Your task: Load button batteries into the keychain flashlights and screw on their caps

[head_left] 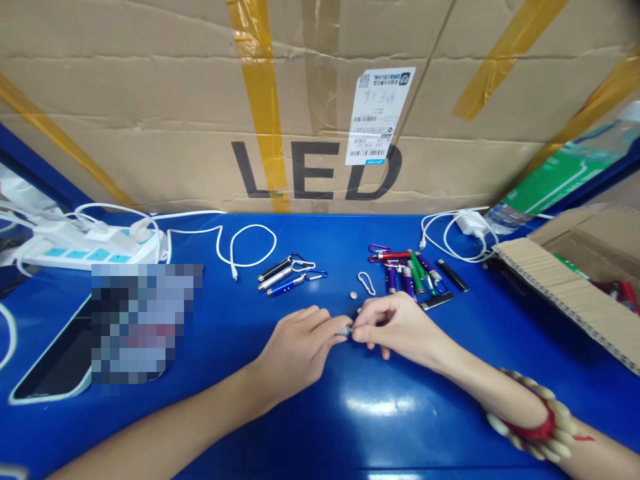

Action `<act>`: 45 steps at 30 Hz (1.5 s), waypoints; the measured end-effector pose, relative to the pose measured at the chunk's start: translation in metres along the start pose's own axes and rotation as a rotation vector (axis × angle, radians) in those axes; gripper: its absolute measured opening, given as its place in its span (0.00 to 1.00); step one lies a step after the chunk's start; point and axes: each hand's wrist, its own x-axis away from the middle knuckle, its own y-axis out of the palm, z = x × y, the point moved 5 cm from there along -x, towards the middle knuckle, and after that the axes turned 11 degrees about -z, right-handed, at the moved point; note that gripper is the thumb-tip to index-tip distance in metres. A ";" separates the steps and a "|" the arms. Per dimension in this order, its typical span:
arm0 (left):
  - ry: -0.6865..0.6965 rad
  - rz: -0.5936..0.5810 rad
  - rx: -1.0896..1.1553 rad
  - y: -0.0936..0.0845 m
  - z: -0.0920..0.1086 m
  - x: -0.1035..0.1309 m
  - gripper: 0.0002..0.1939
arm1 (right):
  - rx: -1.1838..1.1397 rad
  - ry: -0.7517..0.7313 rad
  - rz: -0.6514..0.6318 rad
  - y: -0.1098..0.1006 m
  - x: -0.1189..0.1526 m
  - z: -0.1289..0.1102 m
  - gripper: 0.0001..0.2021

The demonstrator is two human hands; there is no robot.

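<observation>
Near the middle of the blue table, my left hand [303, 347] is closed around a small silver flashlight [344, 331], mostly hidden in the fingers. Thumb and fingertips of my right hand [395, 330] pinch at the flashlight's dark tip; the exact part there is too small to make out. Just beyond the hands lie a small round button cell [353, 296] and a loose silver carabiner clip [367, 283]. Behind my right hand is a pile of coloured keychain flashlights [407, 273]. Several more, black, silver and blue flashlights [286, 285], lie side by side beyond my left hand.
A large cardboard box [175, 127] marked LED forms the back wall. At left are a phone [55, 360], a pixelated patch and a white power strip [90, 250] with cables. An open carton [565, 300] and a water bottle [555, 177] stand at right.
</observation>
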 end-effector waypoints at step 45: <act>-0.212 -0.167 0.350 0.004 -0.014 -0.005 0.10 | 1.122 -0.884 0.201 0.001 0.032 -0.038 0.07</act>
